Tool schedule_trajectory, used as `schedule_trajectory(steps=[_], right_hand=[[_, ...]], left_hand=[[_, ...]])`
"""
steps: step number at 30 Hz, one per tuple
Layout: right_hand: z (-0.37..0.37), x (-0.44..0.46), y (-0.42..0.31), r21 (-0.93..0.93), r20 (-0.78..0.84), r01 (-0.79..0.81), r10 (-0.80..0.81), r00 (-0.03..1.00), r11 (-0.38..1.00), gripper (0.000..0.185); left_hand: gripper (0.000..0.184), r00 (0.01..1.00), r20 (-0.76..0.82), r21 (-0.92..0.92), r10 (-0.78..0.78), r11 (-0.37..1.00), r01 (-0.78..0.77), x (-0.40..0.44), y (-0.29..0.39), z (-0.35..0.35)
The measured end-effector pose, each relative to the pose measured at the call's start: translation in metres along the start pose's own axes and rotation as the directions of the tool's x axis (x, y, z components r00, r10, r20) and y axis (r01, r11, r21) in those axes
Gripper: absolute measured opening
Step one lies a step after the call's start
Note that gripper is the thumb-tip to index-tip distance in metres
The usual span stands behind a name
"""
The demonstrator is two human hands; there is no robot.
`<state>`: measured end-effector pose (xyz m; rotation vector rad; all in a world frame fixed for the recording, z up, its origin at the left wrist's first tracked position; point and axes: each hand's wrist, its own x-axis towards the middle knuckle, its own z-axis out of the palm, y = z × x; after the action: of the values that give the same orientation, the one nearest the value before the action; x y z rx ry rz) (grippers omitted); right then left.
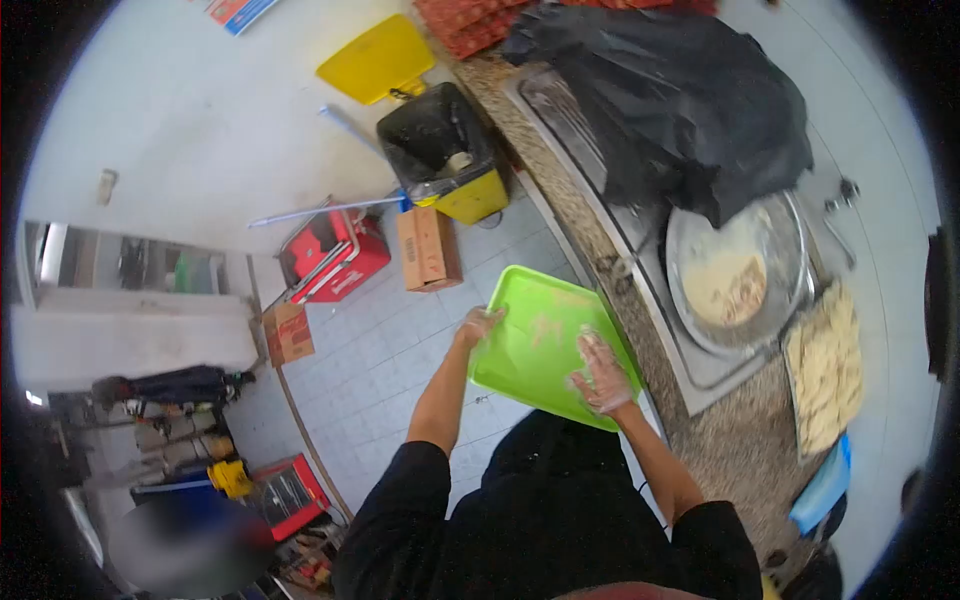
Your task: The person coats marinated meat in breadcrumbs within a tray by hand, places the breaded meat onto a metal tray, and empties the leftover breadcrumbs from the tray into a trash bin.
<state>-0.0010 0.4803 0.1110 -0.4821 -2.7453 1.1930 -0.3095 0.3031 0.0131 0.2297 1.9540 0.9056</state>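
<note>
A lime-green tray is held in front of my body, beside the counter. My left hand, in a clear plastic glove, grips its left rim. My right hand, also in a clear glove, lies over the tray's right part with its fingers stretched out. Pale smears of what looks like dough or batter mark the tray's surface. Something whitish shows at my right fingertips, too small to make out.
On the right, a metal bowl of pale mixture sits in the sink area, under a black plastic bag. A tray of pale dough pieces is near it. A yellow bin, cardboard box and red bucket stand ahead.
</note>
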Motion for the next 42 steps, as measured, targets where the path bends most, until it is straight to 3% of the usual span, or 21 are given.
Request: schedule_trajectory(steps=[3, 6, 9, 10, 12, 14, 16, 18, 20, 23, 24, 27, 28, 29, 31, 33, 35, 37, 39, 41, 42], right_hand=[[0.012, 0.019, 0.024, 0.004, -0.035, -0.209, 0.209, 0.977, 0.978, 0.075], [0.015, 0.05, 0.015, -0.08, 0.045, -0.405, 0.41, 0.911, 0.911, 0.074], [0.052, 0.096, 0.029, 0.43, 0.06, -0.522, 0.554, 0.83, 0.736, 0.067], [0.116, 0.104, 0.121, 0.467, 0.111, -0.428, 0.429, 0.897, 0.774, 0.061], [0.113, 0.151, 0.12, 0.235, -0.027, -0.128, 0.139, 0.99, 0.963, 0.055], [0.095, 0.218, 0.084, 0.308, -0.011, -0.192, 0.205, 0.979, 0.932, 0.051], [0.054, 0.288, 0.001, 0.606, 0.209, -0.573, 0.584, 0.784, 0.552, 0.046], [0.08, 0.327, 0.051, 0.353, -0.177, -0.317, 0.396, 0.901, 0.88, 0.043], [0.076, 0.363, 0.078, 0.2, -0.384, -0.207, 0.271, 0.883, 0.958, 0.042], [0.021, 0.415, -0.002, 0.391, -0.455, -0.33, 0.492, 0.743, 0.859, 0.041], [-0.006, 0.451, -0.045, 0.473, -0.473, -0.348, 0.566, 0.675, 0.809, 0.04], [-0.03, 0.513, -0.111, 0.136, -0.597, -0.611, 0.557, 0.577, 0.78, 0.038], [-0.018, 0.528, -0.093, -0.099, -0.715, -0.351, 0.179, 0.676, 0.931, 0.038], [-0.016, 0.55, -0.1, -0.213, -0.731, -0.198, -0.022, 0.682, 0.957, 0.039], [-0.006, 0.594, -0.123, -0.445, -0.679, 0.115, -0.418, 0.603, 0.888, 0.046], [-0.009, 0.61, -0.135, -0.428, -0.602, 0.102, -0.367, 0.709, 0.898, 0.051], [-0.006, 0.622, -0.141, -0.367, -0.57, 0.125, -0.329, 0.752, 0.922, 0.055], [-0.008, 0.628, -0.14, -0.266, -0.593, 0.188, -0.314, 0.741, 0.945, 0.056], [-0.009, 0.623, -0.154, -0.199, -0.608, 0.205, -0.285, 0.741, 0.958, 0.052], [-0.003, 0.621, -0.144, -0.373, -0.588, 0.156, -0.363, 0.723, 0.915, 0.049], [0.001, 0.621, -0.135, -0.42, -0.566, 0.133, -0.373, 0.735, 0.898, 0.047]], left_hand=[[0.056, 0.964, -0.173, 0.01, -0.204, 0.978, 0.209, -0.01, -0.005, -0.07], [0.06, 0.924, -0.322, 0.018, -0.205, 0.975, 0.223, -0.018, -0.028, -0.141], [0.066, 0.898, -0.365, -0.074, -0.244, 0.97, 0.234, -0.018, -0.031, -0.204], [0.068, 0.905, -0.336, -0.081, -0.26, 0.965, 0.248, -0.027, -0.009, -0.221], [0.071, 0.914, -0.295, -0.048, -0.279, 0.959, 0.278, -0.031, 0.025, -0.254], [0.074, 0.925, -0.294, 0.089, -0.241, 0.957, 0.277, -0.004, 0.022, -0.285], [0.077, 0.937, -0.316, 0.012, -0.15, 0.987, 0.162, 0.031, 0.024, -0.316], [0.076, 0.943, -0.33, -0.27, -0.034, 0.961, -0.059, 0.07, 0.047, -0.337], [0.07, 0.901, -0.418, -0.408, 0.115, 0.862, -0.299, 0.111, 0.069, -0.369], [0.064, 0.907, -0.417, -0.491, 0.051, 0.827, -0.272, 0.135, 0.099, -0.41], [0.06, 0.855, -0.506, -0.398, 0.113, 0.849, -0.347, 0.139, 0.105, -0.419], [0.061, 0.916, -0.394, -0.476, -0.076, 0.869, -0.133, 0.184, 0.067, -0.437], [0.061, 0.919, -0.384, -0.511, -0.092, 0.85, -0.128, 0.208, 0.032, -0.431], [0.062, 0.921, -0.375, -0.545, -0.107, 0.829, -0.125, 0.237, -0.01, -0.42], [0.044, 0.891, -0.449, -0.481, -0.067, 0.859, -0.178, 0.276, -0.093, -0.392], [0.044, 0.954, -0.153, -0.581, -0.259, 0.804, 0.126, 0.24, -0.117, -0.382], [0.045, 0.903, -0.029, -0.691, -0.43, 0.661, 0.293, 0.193, -0.124, -0.366], [0.05, 0.832, 0.037, -0.538, -0.554, 0.69, 0.484, 0.146, -0.125, -0.363], [0.047, 0.85, 0.047, -0.335, -0.524, 0.794, 0.508, 0.146, -0.206, -0.335], [0.045, 0.929, 0.008, -0.125, -0.37, 0.921, 0.368, 0.153, -0.284, -0.307], [0.045, 0.905, 0.024, -0.151, -0.425, 0.893, 0.423, 0.14, -0.283, -0.309]])
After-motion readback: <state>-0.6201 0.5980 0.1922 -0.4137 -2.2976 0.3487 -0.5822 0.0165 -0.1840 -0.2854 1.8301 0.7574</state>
